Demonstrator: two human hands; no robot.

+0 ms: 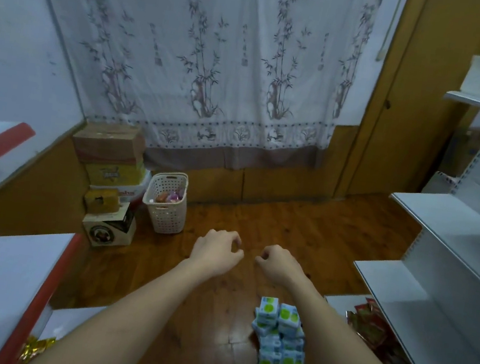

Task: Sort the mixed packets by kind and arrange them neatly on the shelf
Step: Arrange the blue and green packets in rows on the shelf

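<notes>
Both hands, the left hand (217,250) and right hand (278,263), hang loosely curled mid-frame, holding nothing. The blue-green packets (278,336) at lower right look light and squashy. Pinch each one by its sides.

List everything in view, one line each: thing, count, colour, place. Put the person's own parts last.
blue-and-green packets: a stack, count unclear, white-blue with green spots, on the floor under the right forearm
red packets: a heap, red, lowest shelf at right
white shelving: one unit, white, right side
red-edged shelving: one unit, white with red edges, left side
floor basket: one, cream, perforated, by the wall, holding coloured items
cardboard boxes: several stacked, brown, yellow and white, left of the floor basket
curtain: one, white with bamboo print, back wall
left hand: one, loosely curled, holding nothing
right hand: one, loosely curled, holding nothing
</notes>
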